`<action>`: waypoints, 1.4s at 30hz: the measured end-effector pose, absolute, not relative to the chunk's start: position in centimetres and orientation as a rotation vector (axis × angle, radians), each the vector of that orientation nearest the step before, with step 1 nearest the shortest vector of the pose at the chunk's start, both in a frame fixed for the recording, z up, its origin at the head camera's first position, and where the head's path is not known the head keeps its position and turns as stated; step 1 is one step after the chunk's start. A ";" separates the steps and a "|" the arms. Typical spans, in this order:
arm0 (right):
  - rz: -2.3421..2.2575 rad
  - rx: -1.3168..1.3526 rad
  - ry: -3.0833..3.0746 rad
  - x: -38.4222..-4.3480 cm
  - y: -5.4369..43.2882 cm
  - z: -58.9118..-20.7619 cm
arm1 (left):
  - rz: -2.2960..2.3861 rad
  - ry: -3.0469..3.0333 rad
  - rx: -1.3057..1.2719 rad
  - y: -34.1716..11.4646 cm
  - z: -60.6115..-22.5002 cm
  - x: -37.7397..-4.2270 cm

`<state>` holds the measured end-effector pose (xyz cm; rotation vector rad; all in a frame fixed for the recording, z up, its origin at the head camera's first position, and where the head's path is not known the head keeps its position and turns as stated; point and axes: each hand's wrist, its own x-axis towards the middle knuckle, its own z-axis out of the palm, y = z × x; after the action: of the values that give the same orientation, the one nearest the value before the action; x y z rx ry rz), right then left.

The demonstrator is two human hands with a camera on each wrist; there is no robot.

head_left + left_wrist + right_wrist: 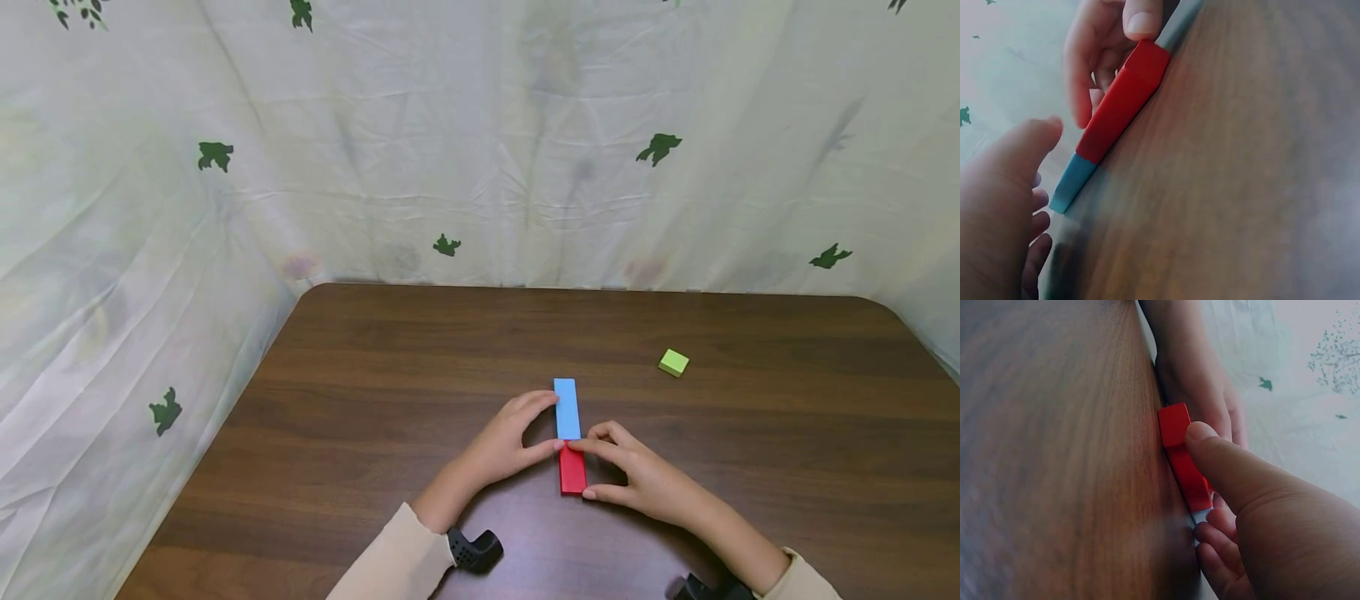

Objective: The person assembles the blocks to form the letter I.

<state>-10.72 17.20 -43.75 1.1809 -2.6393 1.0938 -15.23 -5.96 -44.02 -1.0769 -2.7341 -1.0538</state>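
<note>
Whitish fabric curtain (480,108) with dark green leaf prints (658,148) stands behind a dark brown table with wood grain (375,350), whose far corners are rounded. On this table a long light-blue rectangular block (567,407) and a smooth red rectangular block (573,473) lie flat, end to end, in one line, and the red one is nearer to the person. The right hand (645,479) pinches the red block along its length: the thumb is at the near end, by the right corner, and the index finger is at the far end, just beside the seam with the blue one. Thus the red block lies between these two fingertips. The left hand (502,442) is at the left side of the row with thumb and index finger spread, the index finger beside the blue block and the thumb tip near the seam; whether that thumb really presses on a block, I cannot tell. Well apart, farther back and to the right, lies a small yellow-green block (673,362). Cream sleeves (405,554) are cut off by the lower edge, and so is the black device on the right wrist (712,588), while the black device on the left wrist (476,552) shows better. From the right wrist, the fingers hide most of the blue block.
</note>
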 end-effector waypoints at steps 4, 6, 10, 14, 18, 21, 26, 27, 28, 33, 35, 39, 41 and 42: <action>1.090 1.173 -2.655 -10.7 17.2 -43.7 | -0.999 -2.785 -1.099 -6.0 -43.9 -14.8; 1.088 1.173 -2.658 -10.7 17.1 -43.7 | -0.975 -2.802 -1.109 -6.0 -43.9 -14.8; 1.084 1.163 -2.664 -10.7 17.1 -43.8 | -0.929 -2.825 -1.119 -6.0 -43.9 -14.8; 1.073 1.148 -2.673 -10.6 17.1 -43.8 | -0.915 -2.828 -1.128 -6.0 -43.9 -14.8; 1.065 1.152 -2.664 -10.6 17.1 -43.8 | -0.911 -2.807 -1.141 -6.0 -44.0 -14.8; 1.068 1.148 -2.669 -10.5 17.0 -43.7 | -0.906 -2.803 -1.140 -6.0 -44.1 -14.8; 1.104 1.104 -2.685 -10.6 17.0 -43.4 | -0.906 -2.808 -1.133 -6.0 -44.2 -14.9; 1.109 1.090 -2.687 -10.6 17.0 -43.3 | -0.907 -2.804 -1.135 -6.0 -44.2 -14.9; 1.114 1.076 -2.687 -10.6 17.0 -43.1 | -0.906 -2.799 -1.138 -6.0 -44.2 -14.9; 1.109 1.010 -2.687 -10.8 17.1 -42.6 | -0.907 -2.796 -1.139 -6.0 -44.2 -15.0; 1.100 0.993 -2.678 -10.9 17.2 -42.3 | -0.910 -2.805 -1.135 -6.0 -44.2 -15.0; 1.081 0.966 -2.645 -11.2 17.3 -41.6 | -0.910 -2.809 -1.133 -6.0 -44.1 -15.0; 1.077 0.944 -2.623 -11.5 17.4 -41.2 | -0.914 -2.808 -1.132 -6.0 -44.1 -14.9; 1.072 0.936 -2.607 -11.6 17.4 -41.0 | -0.917 -2.809 -1.131 -6.0 -44.1 -14.9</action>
<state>-11.57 17.44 -41.03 0.9356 -2.6074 1.0721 -14.92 -6.01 -44.10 -1.1311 -2.8091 -0.9170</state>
